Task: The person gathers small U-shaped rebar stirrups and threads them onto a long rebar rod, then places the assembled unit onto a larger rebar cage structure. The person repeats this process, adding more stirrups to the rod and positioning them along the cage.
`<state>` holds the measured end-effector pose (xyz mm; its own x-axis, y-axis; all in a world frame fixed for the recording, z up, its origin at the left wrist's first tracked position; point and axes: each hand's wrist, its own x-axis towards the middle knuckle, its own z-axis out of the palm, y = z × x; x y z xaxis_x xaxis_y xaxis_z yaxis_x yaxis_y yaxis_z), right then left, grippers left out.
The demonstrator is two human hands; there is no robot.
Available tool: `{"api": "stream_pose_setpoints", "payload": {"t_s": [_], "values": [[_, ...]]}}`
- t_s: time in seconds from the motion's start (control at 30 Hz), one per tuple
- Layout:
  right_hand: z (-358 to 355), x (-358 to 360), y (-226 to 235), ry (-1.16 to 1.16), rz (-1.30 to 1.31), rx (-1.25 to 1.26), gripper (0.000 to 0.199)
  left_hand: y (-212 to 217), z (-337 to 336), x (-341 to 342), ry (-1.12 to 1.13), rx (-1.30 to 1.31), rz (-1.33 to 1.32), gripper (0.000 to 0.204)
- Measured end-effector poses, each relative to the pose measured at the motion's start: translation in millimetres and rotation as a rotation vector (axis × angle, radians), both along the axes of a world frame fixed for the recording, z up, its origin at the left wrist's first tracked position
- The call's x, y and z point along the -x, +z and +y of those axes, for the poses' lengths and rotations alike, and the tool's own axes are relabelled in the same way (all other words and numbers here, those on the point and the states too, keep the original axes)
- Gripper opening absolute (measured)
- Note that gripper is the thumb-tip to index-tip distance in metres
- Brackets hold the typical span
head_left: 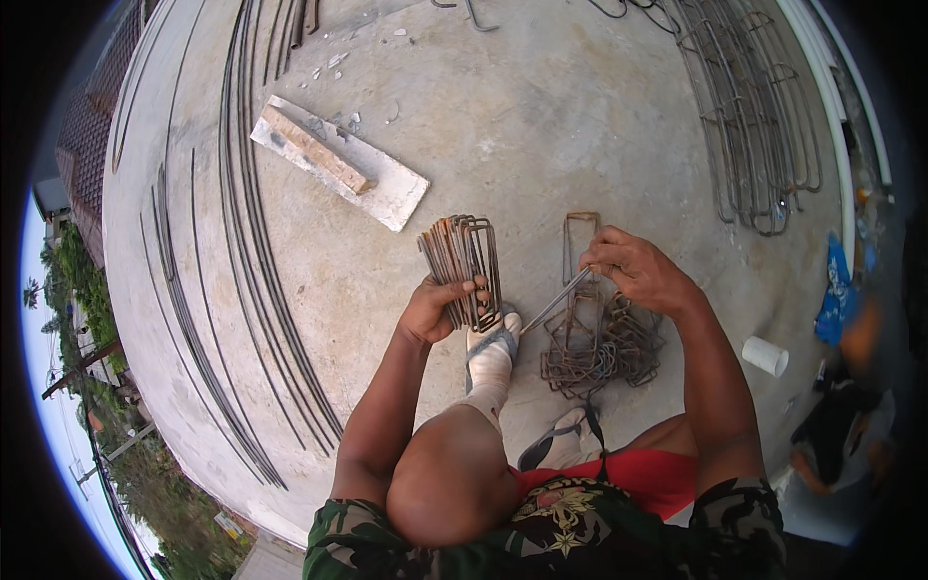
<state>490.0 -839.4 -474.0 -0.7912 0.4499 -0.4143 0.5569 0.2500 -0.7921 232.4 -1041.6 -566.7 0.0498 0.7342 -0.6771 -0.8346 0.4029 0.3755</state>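
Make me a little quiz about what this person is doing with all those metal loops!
1. True or false: the left hand holds a bundle of rusty rectangular loops.
2. What lies under the right hand? A) a loose pile of loops B) a bucket C) a brick
3. What long things lie along the concrete floor on the left?

Key: 1 true; 2 A; 3 long steel rods.

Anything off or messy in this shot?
Mostly orderly. The left hand holds a neat stack of stirrups, but the stirrup pile under the right hand is a loose tangle. Small rubble bits lie scattered beyond the white board.
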Motion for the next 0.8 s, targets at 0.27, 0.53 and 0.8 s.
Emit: {"api": "stream_pose_setpoints", "payload": {"t_s": [0.27, 0.53, 0.8], "values": [[-2.4, 83.0, -13.3, 0.301, -0.016, -0.081, 0.017, 12.5, 10.6, -19.5, -0.199, -0.034, -0.012, 0.033], [-13.2, 49.6, -95.4, -0.473, 0.046, -0.222, 0.029, 7.0, -2.0, -13.3, -0.111, 0.020, -0.004, 0.032], [-55.0, -47.8, -210.8, -0.495, -0.689, -0.237, 0.026, -7.7, -9.7, -2.3, -0.040, -0.038, -0.085, 0.035]]}}
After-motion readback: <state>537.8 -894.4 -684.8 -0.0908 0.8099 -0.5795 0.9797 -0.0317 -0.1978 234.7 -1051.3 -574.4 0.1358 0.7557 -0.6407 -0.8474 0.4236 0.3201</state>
